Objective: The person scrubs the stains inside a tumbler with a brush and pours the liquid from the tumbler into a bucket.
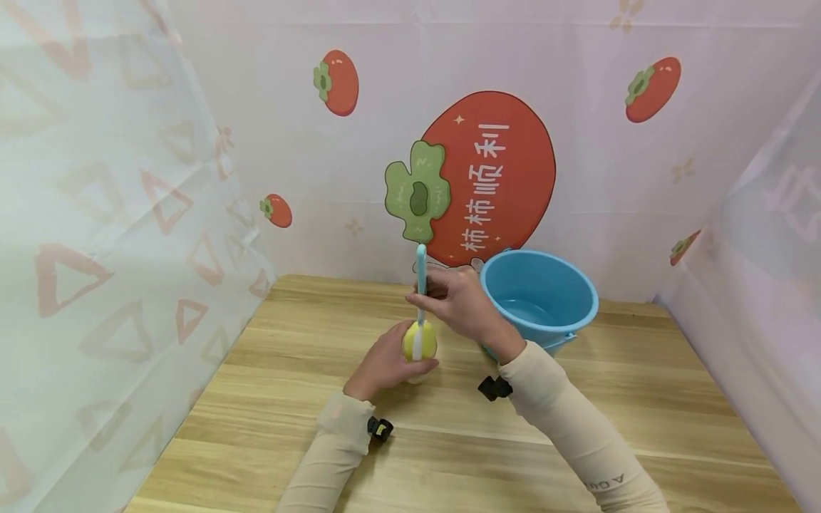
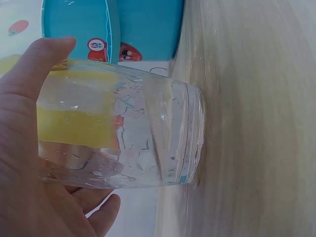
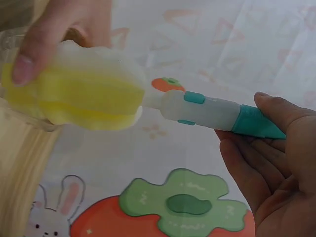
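Observation:
My left hand (image 1: 389, 363) grips a clear glass (image 2: 148, 128), thumb on one side and fingers round the other. The glass stands upright, its base at the wooden tabletop. A sponge cup brush with a yellow and white head (image 3: 94, 89) sticks down into the glass; part of the head shows above the rim. My right hand (image 1: 463, 303) pinches the brush's teal and white handle (image 3: 212, 112) between thumb and fingers, above the left hand. The handle points almost straight up in the head view.
A blue bucket (image 1: 580, 313) stands on the table (image 1: 308, 313) just right of my right hand, near the back. A white cloth with printed persimmons (image 1: 507, 199) hangs behind the table, and cloth also hangs along both sides.

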A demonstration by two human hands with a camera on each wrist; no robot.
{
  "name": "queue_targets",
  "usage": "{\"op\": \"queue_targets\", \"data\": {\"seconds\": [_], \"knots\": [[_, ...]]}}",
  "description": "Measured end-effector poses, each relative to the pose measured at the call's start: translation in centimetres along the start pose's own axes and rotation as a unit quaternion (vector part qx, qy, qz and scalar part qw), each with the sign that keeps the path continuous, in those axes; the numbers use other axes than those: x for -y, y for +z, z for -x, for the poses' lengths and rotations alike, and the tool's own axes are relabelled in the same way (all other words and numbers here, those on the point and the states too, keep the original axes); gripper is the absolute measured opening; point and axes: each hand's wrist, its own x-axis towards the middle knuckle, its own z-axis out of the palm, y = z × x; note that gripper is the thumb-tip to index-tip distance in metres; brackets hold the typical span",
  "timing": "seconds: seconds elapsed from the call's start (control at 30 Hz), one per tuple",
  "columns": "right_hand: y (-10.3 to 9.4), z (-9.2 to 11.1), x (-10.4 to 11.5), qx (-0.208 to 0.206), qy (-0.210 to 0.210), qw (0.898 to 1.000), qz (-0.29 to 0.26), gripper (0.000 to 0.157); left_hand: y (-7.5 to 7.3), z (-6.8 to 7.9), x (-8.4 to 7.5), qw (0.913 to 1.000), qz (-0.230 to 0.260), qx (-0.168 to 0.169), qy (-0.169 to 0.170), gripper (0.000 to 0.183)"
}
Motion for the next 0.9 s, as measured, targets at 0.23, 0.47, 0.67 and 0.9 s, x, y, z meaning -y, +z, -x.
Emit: {"op": "queue_targets", "data": {"seconds": [0.23, 0.47, 0.67, 0.9], "knots": [[2.0, 1.3, -1.7, 0.002, 0.025, 1.0, 0.011, 0.011, 0.1, -0.1, 0.1, 1.0, 0.005, -0.002, -0.003, 0.081], [1.5, 0.7, -1.2, 0.007, 0.004, 1.0, 0.027, 0.013, -0.1, 0.1, 0.0, 1.0, 0.006, -0.002, -0.003, 0.075], [-0.6, -1.0, 0.5, -0.018, -0.007, 1.0, 0.025, 0.016, -0.1, 0.2, 0.1, 1.0, 0.008, -0.001, -0.001, 0.059], [-0.4, -1.2, 0.4, -0.008, 0.007, 1.0, 0.029, 0.014, -0.1, 0.1, 0.1, 0.9999, 0.015, 0.001, 0.004, 0.055]]}}
